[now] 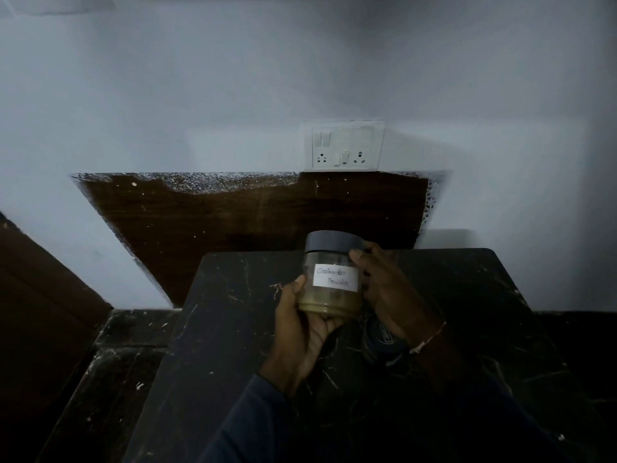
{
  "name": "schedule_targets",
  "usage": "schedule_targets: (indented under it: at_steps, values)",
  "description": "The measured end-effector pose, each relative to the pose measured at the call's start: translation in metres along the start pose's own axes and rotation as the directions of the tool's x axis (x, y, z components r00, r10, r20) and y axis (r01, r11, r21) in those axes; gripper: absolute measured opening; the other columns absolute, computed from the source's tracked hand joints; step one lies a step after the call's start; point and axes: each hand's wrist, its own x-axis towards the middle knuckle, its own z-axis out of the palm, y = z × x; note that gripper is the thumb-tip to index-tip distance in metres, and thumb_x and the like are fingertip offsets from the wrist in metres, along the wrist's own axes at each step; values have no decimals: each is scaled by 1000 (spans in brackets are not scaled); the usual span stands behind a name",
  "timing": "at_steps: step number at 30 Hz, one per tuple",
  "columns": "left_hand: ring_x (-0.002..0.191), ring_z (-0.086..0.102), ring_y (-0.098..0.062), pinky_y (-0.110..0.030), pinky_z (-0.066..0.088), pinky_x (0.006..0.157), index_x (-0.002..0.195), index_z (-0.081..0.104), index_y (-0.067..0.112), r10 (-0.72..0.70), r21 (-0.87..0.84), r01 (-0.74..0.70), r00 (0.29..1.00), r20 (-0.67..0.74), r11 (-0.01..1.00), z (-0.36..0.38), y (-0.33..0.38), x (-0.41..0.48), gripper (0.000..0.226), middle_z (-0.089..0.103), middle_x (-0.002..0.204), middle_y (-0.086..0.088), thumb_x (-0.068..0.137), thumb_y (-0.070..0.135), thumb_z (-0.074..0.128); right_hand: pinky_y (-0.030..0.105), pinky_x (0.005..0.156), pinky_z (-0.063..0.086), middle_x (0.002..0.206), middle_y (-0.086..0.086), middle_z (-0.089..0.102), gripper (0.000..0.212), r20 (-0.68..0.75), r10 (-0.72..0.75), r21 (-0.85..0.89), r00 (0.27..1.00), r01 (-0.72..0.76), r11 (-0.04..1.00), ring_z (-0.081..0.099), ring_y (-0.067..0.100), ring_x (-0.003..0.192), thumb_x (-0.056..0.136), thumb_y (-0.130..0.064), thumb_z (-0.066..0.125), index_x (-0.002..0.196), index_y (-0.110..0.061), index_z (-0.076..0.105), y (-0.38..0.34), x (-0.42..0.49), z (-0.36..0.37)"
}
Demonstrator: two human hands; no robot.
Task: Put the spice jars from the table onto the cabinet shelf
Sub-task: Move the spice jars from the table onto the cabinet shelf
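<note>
We hold one spice jar [331,279] in both hands above the black marble table [217,329]. The left hand [302,329] cups the jar from below and from its left side, fingers closed around the base. The right hand [389,295] closes on the right side, with the thumb [359,259] resting just under the dark screw lid [334,241]. The jar is clear, upright with a slight tilt, and carries a yellowish-green powder in its lower part. A white handwritten label [336,278] faces us; it appears to read coriander powder, which suggests the two-handed hold serves to turn the label toward the eye for checking. A second dark-lidded jar [382,339] stands on the table, partly hidden beneath the right wrist. Behind the table we see a white wall, a switch and socket plate [344,145] and a brown wooden panel [233,222]. The cabinet shelf is not in view, so the held jar is not yet placed.
</note>
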Motion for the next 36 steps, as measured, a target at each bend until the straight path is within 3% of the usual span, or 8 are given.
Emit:
schedule_targets:
  at_steps: [3,8,16,20,25,31,34,36]
  values:
    - [103,68,-35,-46,58,79,122,60,7,-38,40,39,999,-9,998,-2,-1,1,56,67,118,-23,84,46,48,41,80,58,123,9,64,61,-24,-10,57,1000,12,998,69,27,104,72,-45,71,126,-21,54,6,-1,-1]
    - [111,65,-34,-46,53,85,122,62,18,12,409,12,998,-55,912,-11,3,4,49,68,119,-15,89,52,47,51,83,57,125,11,62,50,-66,-24,50,998,27,998,68,31,104,74,-37,69,121,-25,54,5,-3,-7]
    - [115,61,-38,-58,48,97,124,60,14,78,514,-59,997,-15,856,-8,5,3,53,65,123,-17,87,52,53,49,84,57,131,16,58,59,-84,-49,62,995,54,997,64,34,109,78,-33,59,133,-16,48,3,-7,-7]
    - [99,67,-31,-45,57,80,120,58,7,109,529,-75,994,-33,845,1,9,0,60,67,116,-19,75,45,68,52,92,53,134,14,56,65,-81,-53,57,995,58,997,61,34,115,80,-34,58,141,-21,43,-2,-8,-5]
    - [94,72,-19,-25,57,69,118,59,14,184,543,-169,983,26,822,13,25,4,50,72,108,-4,74,37,69,42,91,56,137,-1,55,60,-66,-136,-59,989,132,989,62,19,116,85,-39,58,143,-33,43,-16,-10,-11]
    - [106,67,-28,-39,57,83,122,58,12,296,585,-329,943,156,741,61,64,19,50,69,116,-11,76,30,68,32,92,55,139,-8,53,49,-68,-284,-222,956,263,939,60,8,115,94,-39,48,142,-44,38,-75,-4,-5]
    - [102,69,-20,-27,57,75,115,63,18,373,586,-464,885,278,665,112,99,25,47,72,110,-3,72,37,70,40,105,46,144,-8,51,53,11,-371,-189,928,366,911,54,13,126,87,-52,49,139,-47,41,-133,-6,3]
    - [99,70,-15,-25,57,72,111,65,25,450,572,-580,813,369,579,157,128,25,46,73,107,2,69,45,69,41,102,50,138,-5,59,49,115,-470,-169,875,483,859,57,17,126,88,-62,44,136,-50,45,-182,-14,8]
